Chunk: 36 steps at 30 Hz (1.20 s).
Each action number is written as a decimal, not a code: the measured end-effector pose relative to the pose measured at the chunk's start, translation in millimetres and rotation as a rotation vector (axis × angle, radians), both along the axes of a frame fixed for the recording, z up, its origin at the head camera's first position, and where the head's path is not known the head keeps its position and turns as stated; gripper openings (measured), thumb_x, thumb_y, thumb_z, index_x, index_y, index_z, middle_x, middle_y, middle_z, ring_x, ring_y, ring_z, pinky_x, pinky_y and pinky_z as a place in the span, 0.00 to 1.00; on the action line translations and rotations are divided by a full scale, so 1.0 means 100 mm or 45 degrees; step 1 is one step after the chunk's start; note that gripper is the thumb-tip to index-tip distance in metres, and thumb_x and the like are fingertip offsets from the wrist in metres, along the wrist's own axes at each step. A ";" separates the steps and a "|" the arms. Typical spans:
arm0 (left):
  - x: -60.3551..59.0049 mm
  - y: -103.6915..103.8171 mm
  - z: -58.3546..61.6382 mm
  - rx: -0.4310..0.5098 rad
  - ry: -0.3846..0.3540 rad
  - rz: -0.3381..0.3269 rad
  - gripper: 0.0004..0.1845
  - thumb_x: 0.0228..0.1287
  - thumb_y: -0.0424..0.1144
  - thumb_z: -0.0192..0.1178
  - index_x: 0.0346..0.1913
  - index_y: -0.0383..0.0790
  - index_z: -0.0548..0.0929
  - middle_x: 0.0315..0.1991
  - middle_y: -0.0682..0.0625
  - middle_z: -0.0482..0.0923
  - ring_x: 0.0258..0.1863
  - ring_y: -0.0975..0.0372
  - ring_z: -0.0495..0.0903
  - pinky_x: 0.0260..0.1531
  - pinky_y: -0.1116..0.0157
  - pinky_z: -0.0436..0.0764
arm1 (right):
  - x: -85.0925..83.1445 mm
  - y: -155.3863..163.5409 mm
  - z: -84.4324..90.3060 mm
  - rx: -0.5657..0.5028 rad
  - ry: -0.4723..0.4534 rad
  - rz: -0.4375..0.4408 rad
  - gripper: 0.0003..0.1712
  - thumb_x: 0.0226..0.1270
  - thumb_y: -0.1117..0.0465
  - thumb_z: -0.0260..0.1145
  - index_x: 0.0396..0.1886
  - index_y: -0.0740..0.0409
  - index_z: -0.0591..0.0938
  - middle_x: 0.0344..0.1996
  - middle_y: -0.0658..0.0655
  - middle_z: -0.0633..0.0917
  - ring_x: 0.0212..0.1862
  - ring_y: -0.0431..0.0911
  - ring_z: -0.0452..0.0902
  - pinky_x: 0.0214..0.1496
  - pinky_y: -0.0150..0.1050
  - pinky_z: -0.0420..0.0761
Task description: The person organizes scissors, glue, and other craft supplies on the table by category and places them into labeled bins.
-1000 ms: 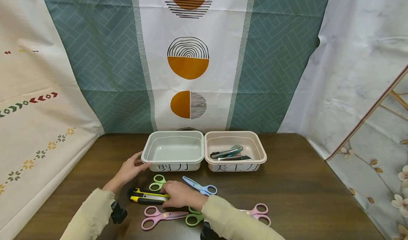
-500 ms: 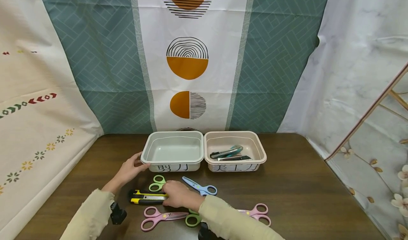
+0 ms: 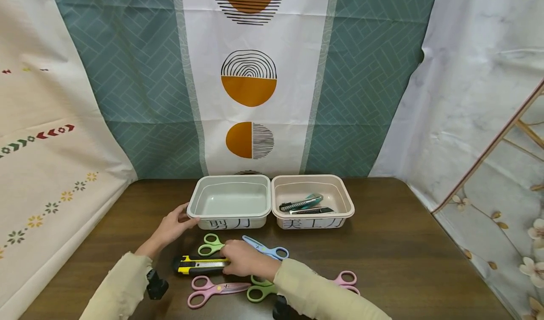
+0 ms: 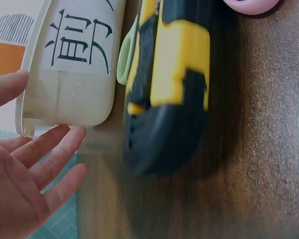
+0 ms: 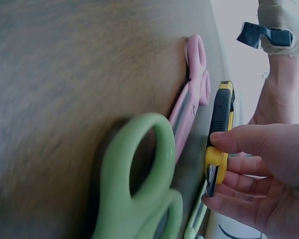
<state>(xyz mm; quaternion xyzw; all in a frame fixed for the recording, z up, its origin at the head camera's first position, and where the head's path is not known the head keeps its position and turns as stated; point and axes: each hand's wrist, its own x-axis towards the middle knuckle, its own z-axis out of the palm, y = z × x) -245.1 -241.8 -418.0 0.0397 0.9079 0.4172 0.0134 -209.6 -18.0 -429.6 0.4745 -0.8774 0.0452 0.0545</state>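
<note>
My right hand (image 3: pixel 248 261) pinches a yellow-and-black utility knife (image 3: pixel 199 265) between thumb and fingers at its blade end, as the right wrist view shows. The knife's other end points left, close over the wooden table. My left hand (image 3: pixel 170 225) touches the near-left corner of a pale green bin (image 3: pixel 195 214). In the left wrist view its thumb is at the rim and its fairly straight fingers (image 4: pixel 60 154) lie along the bin's end. Around the knife are light green scissors (image 3: pixel 208 250), pink scissors (image 3: pixel 208 289) and blue scissors (image 3: pixel 267 250).
A beige bin (image 3: pixel 351 207) stands right of the green one, with a teal cutter (image 3: pixel 303 202) and a black cutter (image 3: pixel 313 211) inside. Another green pair of scissors (image 3: pixel 259 290) and another pink pair (image 3: pixel 346 280) lie partly behind the right sleeve. A fabric backdrop (image 3: pixel 361 98) hangs behind the table.
My right hand and the utility knife have shifted slightly to the right since half a second ago. The left hand stays at the green bin.
</note>
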 end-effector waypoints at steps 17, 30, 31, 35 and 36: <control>-0.04 -0.04 0.01 -0.023 -0.003 -0.019 0.39 0.59 0.50 0.59 0.64 0.28 0.57 0.55 0.30 0.69 0.50 0.45 0.74 0.46 0.47 0.72 | -0.05 0.57 0.20 -0.010 -0.162 0.033 0.10 0.48 0.59 0.69 0.32 0.56 0.82 0.21 0.44 0.68 0.25 0.35 0.60 0.26 0.25 0.61; 0.00 -0.03 0.01 -0.027 0.013 -0.009 0.37 0.58 0.47 0.60 0.63 0.27 0.59 0.50 0.30 0.74 0.40 0.51 0.79 0.43 0.50 0.74 | -0.14 1.04 0.35 -0.066 -0.269 0.055 0.14 0.51 0.62 0.67 0.40 0.60 0.82 0.30 0.50 0.78 0.28 0.34 0.65 0.30 0.24 0.66; 0.00 -0.03 0.01 -0.026 0.012 -0.008 0.37 0.58 0.47 0.60 0.63 0.27 0.59 0.50 0.30 0.73 0.41 0.51 0.79 0.43 0.50 0.75 | -0.14 1.08 0.37 -0.078 -0.262 0.057 0.14 0.51 0.62 0.67 0.39 0.60 0.82 0.30 0.50 0.77 0.28 0.34 0.65 0.30 0.24 0.66; -0.01 -0.03 0.01 -0.025 0.019 -0.010 0.37 0.58 0.47 0.60 0.63 0.28 0.59 0.49 0.31 0.74 0.40 0.52 0.79 0.42 0.51 0.75 | -0.18 1.23 0.48 -0.125 -0.224 0.050 0.13 0.49 0.63 0.67 0.37 0.60 0.82 0.29 0.50 0.77 0.28 0.35 0.65 0.30 0.26 0.66; -0.02 -0.03 0.01 -0.026 0.020 -0.012 0.37 0.58 0.47 0.60 0.63 0.28 0.59 0.49 0.31 0.74 0.39 0.52 0.79 0.42 0.51 0.75 | -0.20 1.27 0.51 -0.135 -0.218 0.044 0.13 0.49 0.62 0.67 0.37 0.60 0.82 0.29 0.50 0.77 0.28 0.35 0.64 0.30 0.26 0.66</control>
